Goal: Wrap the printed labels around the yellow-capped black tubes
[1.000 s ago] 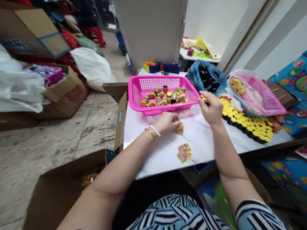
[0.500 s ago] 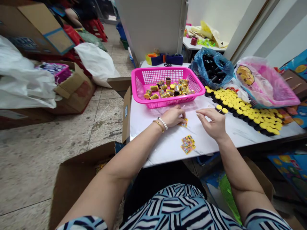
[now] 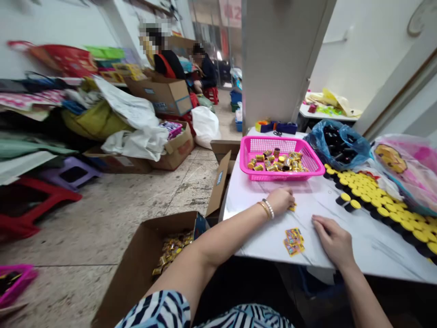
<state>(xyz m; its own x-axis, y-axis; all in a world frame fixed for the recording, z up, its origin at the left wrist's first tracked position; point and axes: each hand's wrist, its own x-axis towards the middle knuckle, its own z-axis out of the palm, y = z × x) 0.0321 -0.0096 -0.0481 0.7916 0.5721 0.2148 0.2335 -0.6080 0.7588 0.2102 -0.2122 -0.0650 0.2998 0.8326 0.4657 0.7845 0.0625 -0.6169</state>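
Note:
My left hand (image 3: 281, 201), with a bead bracelet and a gold bangle at its wrist, has its fingers closed at a small yellow printed label (image 3: 292, 207) near the table surface. Its fingers cover part of the label. My right hand (image 3: 334, 240) rests on its side on the white table, fingers curled and the thumb close to the index finger; whether anything is between them is hidden. Between my hands, nearer the table edge, lies an overlapping pile of similar yellow labels (image 3: 294, 241). Beyond my left hand stands a pink basket (image 3: 282, 176) holding several small yellow-wrapped jars (image 3: 269, 160).
Rows of black jars with yellow lids (image 3: 375, 193) stand at the right, beside a blue plastic bag (image 3: 355, 157) of black pieces. A carton (image 3: 136, 255) of yellow-wrapped jars sits on the floor at my left. Two people sit farther back near cardboard boxes (image 3: 167, 95).
The view has swung left and up, bringing more of the room into sight. My right hand has lowered onto the table; my left hand stays at the label.

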